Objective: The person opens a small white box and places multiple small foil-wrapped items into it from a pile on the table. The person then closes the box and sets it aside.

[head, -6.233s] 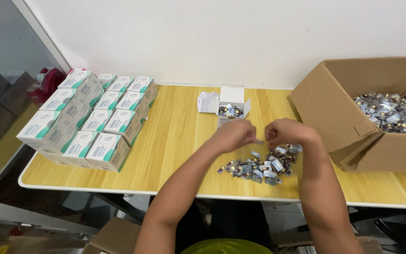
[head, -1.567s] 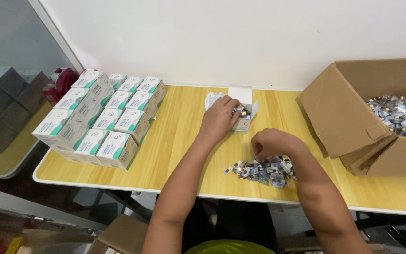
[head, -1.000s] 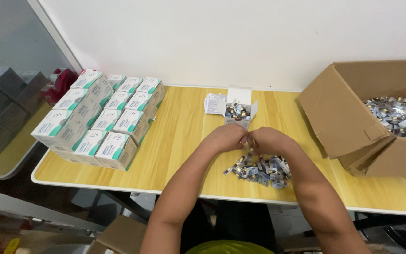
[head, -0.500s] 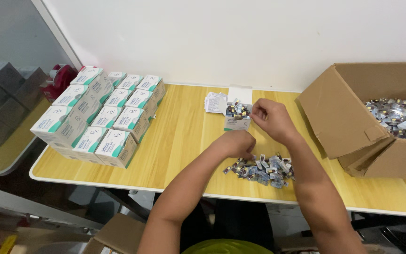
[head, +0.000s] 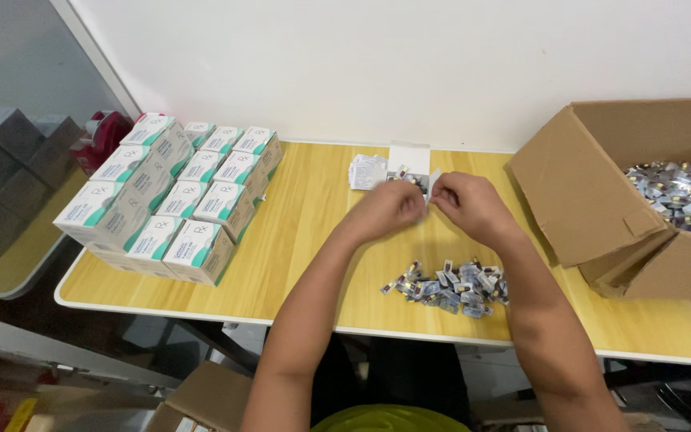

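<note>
I see both hands meeting at the small open white carton (head: pixel 409 164) in the upper middle of the frame, on the wooden counter (head: pixel 313 240). My left hand (head: pixel 389 210) is curled in front of the carton and hides most of it; whether its fingers pinch anything I cannot tell. My right hand (head: pixel 467 204) has its fingers closed on the carton's side flap (head: pixel 433 182). A folded white leaflet stack (head: pixel 366 170) lies just beside the carton to the left. Below the hands, near the counter's front edge, sits a loose heap of small foil blister packs (head: pixel 449 288), apart from both hands. At the left of the frame stand rows of white-and-green boxes (head: pixel 173 196), with a red tape dispenser (head: pixel 101 132) behind them. At the right edge a big brown cardboard box (head: pixel 593 192) holds many more foil packs (head: pixel 685 192).
</note>
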